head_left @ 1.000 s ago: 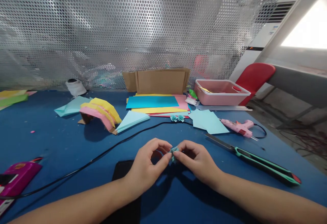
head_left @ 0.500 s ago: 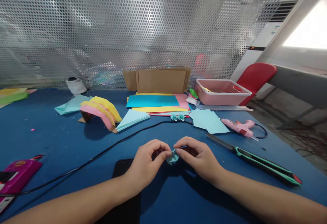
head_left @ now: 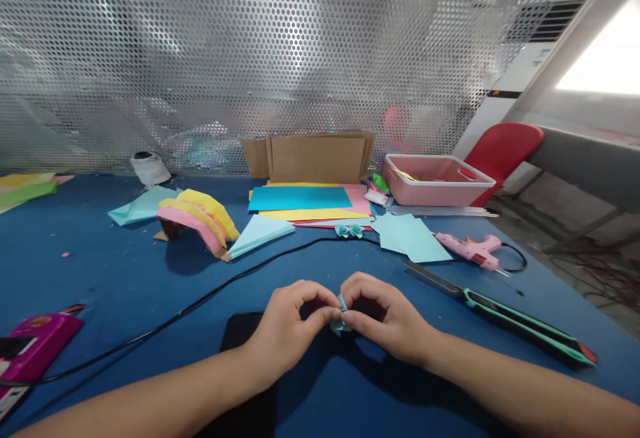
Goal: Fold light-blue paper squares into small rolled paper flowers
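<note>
Between the fingertips of both hands is a small light-blue paper flower (head_left: 340, 325), partly hidden by the thumbs. My left hand (head_left: 295, 321) pinches it from the left, thumb against forefinger. From the other side my right hand (head_left: 387, 315) pinches it too, and the fingertips of the two hands nearly meet. Two finished-looking light-blue paper flowers (head_left: 349, 231) rest farther back on the blue table (head_left: 300, 258). A black phone-like slab (head_left: 245, 391) lies under my left forearm.
A utility knife (head_left: 525, 325) with its blade out lies at right, below a pink glue gun (head_left: 473, 250). Light-blue sheets (head_left: 413, 238), a yellow-pink paper arch (head_left: 195, 218), a pink basket (head_left: 437, 188) and a magenta box (head_left: 43, 345) stand around. A black cable (head_left: 215, 288) crosses the table.
Both hands have closed in on the paper flower, the fingertips now closer together and covering more of it. One piece of it now sticks up between the forefingers.
</note>
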The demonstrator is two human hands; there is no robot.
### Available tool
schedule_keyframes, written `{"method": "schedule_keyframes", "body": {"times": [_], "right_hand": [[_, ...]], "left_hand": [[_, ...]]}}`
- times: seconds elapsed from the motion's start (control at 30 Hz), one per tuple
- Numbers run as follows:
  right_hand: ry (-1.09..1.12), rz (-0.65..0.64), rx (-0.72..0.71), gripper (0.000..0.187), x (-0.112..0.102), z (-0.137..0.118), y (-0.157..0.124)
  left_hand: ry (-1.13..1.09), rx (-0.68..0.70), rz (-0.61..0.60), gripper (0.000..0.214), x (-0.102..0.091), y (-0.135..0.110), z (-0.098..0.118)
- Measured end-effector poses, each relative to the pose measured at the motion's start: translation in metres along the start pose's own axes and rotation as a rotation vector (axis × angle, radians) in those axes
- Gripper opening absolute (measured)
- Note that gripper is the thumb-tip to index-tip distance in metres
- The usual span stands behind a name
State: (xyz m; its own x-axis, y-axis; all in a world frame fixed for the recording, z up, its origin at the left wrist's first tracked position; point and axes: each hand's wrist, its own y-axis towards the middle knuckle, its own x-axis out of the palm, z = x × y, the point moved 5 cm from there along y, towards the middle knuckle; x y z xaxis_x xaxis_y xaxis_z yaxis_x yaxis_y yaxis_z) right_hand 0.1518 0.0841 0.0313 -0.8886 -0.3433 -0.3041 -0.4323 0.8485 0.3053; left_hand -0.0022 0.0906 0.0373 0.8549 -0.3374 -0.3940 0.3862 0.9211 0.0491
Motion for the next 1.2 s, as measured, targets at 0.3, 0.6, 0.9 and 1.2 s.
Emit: {"method": "schedule_keyframes", "body": {"times": [0.3, 0.6, 0.9, 1.2], "right_hand": [[-0.136, -0.006, -0.110, 0.010, 0.000, -0.004, 0.000], [-0.266, 0.050, -0.197, 0.009, 0.002, -0.011, -0.004], [-0.285, 0.056, -0.255, 0.008, 0.000, -0.019, -0.003], [-0.560, 0.136, -0.516, 0.017, -0.007, -0.028, -0.011]], "left_hand": [[-0.033, -0.017, 0.052, 0.009, -0.002, -0.001, 0.001], [-0.029, 0.006, 0.013, 0.014, 0.001, -0.003, 0.001], [0.124, 0.084, 0.013, 0.012, 0.001, -0.009, 0.001], [-0.192, -0.102, 0.141, 0.028, -0.007, -0.004, 0.000]]}}
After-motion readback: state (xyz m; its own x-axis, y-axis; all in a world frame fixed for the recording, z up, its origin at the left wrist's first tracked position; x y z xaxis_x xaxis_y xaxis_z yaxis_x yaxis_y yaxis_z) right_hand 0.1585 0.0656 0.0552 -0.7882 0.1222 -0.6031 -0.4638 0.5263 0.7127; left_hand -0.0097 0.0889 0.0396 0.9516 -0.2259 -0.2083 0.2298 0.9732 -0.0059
